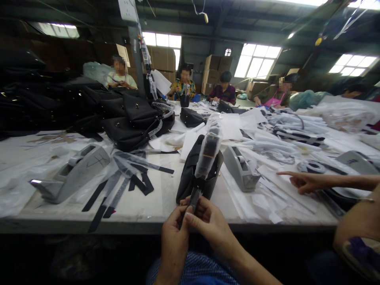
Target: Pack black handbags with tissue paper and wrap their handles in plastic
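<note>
My left hand (173, 233) and my right hand (208, 223) meet at the table's near edge, both pinched on the lower end of a black bag strap wrapped in clear plastic film (208, 152). The strap rises steeply from my fingers, its upper part crossing in front of an upright black handbag (190, 174) that stands just behind my hands. My fingers are closed around the strap's dark end.
A grey tape dispenser (242, 168) stands right of the handbag, another (74, 172) at the left with loose black strips (124, 184). A neighbour's hand (303, 182) points in from the right. Black bags (130, 118) pile at the back left; several seated people work across the table.
</note>
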Available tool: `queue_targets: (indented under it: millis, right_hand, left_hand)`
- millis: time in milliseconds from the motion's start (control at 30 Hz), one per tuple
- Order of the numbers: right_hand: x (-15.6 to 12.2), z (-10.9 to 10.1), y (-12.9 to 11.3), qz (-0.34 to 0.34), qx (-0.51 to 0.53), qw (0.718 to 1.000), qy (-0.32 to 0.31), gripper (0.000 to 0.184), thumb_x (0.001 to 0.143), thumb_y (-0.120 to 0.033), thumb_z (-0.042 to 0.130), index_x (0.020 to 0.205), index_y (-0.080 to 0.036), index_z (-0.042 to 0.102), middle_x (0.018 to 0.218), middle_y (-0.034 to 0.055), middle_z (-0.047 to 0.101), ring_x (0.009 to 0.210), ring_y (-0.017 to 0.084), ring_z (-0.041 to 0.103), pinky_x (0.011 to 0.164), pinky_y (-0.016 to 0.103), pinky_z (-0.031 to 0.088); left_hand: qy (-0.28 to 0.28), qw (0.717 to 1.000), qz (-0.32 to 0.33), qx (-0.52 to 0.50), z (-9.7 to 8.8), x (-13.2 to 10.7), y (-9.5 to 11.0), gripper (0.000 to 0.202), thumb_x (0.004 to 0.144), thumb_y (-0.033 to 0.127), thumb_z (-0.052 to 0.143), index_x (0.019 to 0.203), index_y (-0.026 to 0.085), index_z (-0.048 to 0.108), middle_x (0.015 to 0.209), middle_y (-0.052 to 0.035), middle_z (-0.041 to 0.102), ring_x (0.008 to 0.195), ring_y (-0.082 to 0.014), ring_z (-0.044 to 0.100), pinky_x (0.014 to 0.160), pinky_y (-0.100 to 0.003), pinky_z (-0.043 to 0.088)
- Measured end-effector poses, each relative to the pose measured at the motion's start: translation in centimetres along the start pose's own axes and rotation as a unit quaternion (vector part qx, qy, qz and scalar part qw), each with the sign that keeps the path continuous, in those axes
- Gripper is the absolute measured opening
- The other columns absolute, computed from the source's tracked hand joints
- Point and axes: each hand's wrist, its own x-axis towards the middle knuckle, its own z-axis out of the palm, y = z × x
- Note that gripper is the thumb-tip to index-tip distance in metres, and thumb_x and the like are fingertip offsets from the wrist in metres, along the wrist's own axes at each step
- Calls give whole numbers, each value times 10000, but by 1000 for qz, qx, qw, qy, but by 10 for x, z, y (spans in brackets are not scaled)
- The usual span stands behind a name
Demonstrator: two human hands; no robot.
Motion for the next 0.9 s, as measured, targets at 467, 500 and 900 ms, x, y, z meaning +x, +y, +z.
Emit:
queue_targets:
  millis: [467,500,900]
  right_hand:
    - [15,-10,-48,-403,-651,643,7,324,917,-222,636,1240,-194,637,1541,87,431,1459,307,302,1178,523,317]
    - [20,-7,-50,-400,-662,633,3,275,915,-237,644,1187,-199,659,1553,73,417,1476,308,268,1196,538,265]
    - [18,-53,-36,-518,-571,637,-25,176,949,-140,587,969,-253,721,1140,-54,747,1251,174,573,1215,462,250]
  left_hand:
    - [3,998,44,50,2,-2,1,333,880,517,612,850,191,670,808,-29,680,811,-198,614,762,-272,453]
    - [2,998,47,48,2,-1,1,329,882,514,611,863,192,672,825,-31,684,822,-200,613,769,-273,454]
    - [-37,988,-125,-81,1,-7,8,432,822,587,669,755,166,599,543,85,328,449,-35,180,419,-184,121]
